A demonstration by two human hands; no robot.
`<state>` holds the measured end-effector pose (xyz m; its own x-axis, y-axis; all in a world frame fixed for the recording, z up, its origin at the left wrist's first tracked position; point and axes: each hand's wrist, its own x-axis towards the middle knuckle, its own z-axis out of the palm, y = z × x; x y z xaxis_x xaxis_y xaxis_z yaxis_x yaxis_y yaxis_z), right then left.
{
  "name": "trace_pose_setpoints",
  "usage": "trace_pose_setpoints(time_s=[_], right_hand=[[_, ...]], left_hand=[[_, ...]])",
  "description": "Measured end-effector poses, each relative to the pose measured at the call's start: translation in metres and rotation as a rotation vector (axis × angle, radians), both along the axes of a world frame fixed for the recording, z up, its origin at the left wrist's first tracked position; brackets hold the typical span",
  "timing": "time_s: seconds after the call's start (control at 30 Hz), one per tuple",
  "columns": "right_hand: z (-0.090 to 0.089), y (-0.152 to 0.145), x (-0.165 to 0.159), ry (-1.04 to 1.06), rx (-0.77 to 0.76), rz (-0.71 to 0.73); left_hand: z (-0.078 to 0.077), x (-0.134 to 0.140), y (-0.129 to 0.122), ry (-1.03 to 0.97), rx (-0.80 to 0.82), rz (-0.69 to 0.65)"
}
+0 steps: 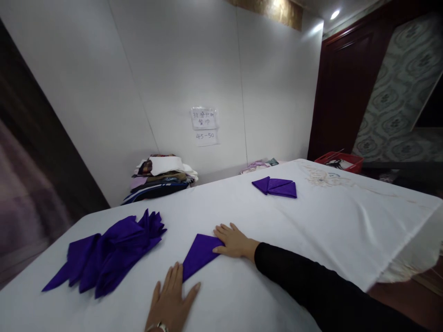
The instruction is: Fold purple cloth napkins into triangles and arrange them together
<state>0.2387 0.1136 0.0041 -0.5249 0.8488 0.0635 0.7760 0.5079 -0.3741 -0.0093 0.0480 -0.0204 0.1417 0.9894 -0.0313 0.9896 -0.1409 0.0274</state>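
A purple cloth napkin (200, 256), folded into a flat triangle-like shape, lies on the white-covered table (235, 295) between my hands. My left hand (171, 295) rests flat at its near left corner, fingers stretched out and thumb spread. Over the right corner lies my right hand (231, 240), palm down with the fingers extended; it hides that end of the cloth. Neither hand grips anything. To the left sits a loose heap of purple napkins (117, 249). Farther back on the right is a folded purple napkin (277, 186) with a pointed left end.
Behind the table's far edge stands a stack of folded clothes (161, 177), with more fabric (258, 166) farther right. A red basket (349, 161) sits beyond the far right corner. Handwritten paper signs (205, 125) hang on the pale wall.
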Motion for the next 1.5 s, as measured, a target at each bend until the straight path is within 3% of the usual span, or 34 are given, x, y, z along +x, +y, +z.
trace_pose_setpoints(time_s=[0.23,0.33,0.43,0.57,0.73,0.83,0.97,1.2,1.3,1.5], right_hand=[[-0.006,-0.003,0.006,-0.044,-0.010,-0.029],[-0.010,-0.002,0.006,-0.085,-0.013,-0.038],[-0.016,0.000,0.006,-0.127,0.004,-0.055],[-0.023,0.002,0.006,-0.167,0.034,-0.066],[-0.026,0.003,0.007,-0.214,0.047,-0.078],[-0.027,0.004,0.008,-0.232,0.054,-0.076],[-0.026,0.003,0.009,-0.241,0.057,-0.074],[-0.022,-0.001,0.008,-0.237,0.055,-0.075],[-0.021,-0.002,0.008,-0.236,0.057,-0.076],[-0.023,0.000,0.007,-0.247,0.060,-0.076]], left_hand=[[0.007,-0.018,-0.023,0.000,-0.029,0.054],[0.018,-0.021,-0.026,-0.055,-0.072,0.153],[0.031,-0.007,-0.021,-0.134,-0.011,0.251],[0.036,0.037,-0.005,-0.168,0.049,0.072],[0.020,0.068,0.007,-0.145,0.022,-0.054],[0.011,0.060,0.002,-0.156,0.004,-0.062],[0.010,0.034,-0.014,-0.174,-0.024,-0.024],[0.013,-0.012,-0.038,-0.196,-0.009,0.168],[0.015,-0.017,-0.039,-0.249,0.048,0.226],[0.023,-0.001,-0.025,-0.334,0.149,0.148]])
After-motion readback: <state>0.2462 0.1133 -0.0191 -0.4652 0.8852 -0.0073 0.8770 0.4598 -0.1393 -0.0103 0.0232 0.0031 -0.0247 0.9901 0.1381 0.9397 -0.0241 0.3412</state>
